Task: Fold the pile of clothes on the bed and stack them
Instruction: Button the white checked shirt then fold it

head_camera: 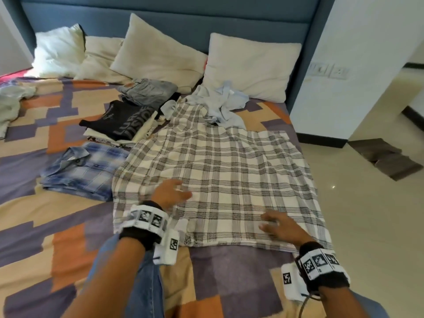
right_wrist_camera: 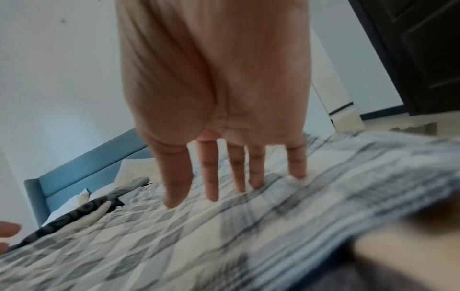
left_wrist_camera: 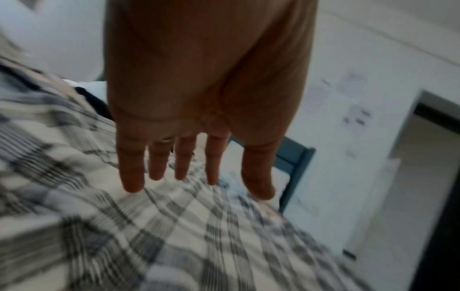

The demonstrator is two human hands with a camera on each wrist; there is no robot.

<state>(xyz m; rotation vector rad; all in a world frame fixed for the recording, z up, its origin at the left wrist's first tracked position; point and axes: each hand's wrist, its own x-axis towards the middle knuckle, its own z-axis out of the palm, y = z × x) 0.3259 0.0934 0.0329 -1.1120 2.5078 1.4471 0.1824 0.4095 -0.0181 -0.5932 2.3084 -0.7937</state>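
We have the white-and-grey plaid shirt [head_camera: 220, 171] spread flat across the right half of the bed [head_camera: 34, 226], its hem toward us and its collar end far, under a crumpled pale blue shirt [head_camera: 218, 102]. It looks light, soft and limp, so we judge it will sag and crease unless taken by two edges or corners at once, best along the hem or a side seam. Our left hand [head_camera: 171, 193] lies on its near-left part with fingers straight and spread, holding nothing; our right hand [head_camera: 278, 226] rests flat near the hem, fingers likewise straight. To the left sit a folded blue checked shirt [head_camera: 85, 169], a folded black printed T-shirt [head_camera: 121, 121] on a small stack, and folded grey jeans [head_camera: 146, 90]; pillows [head_camera: 158, 53] line the headboard.
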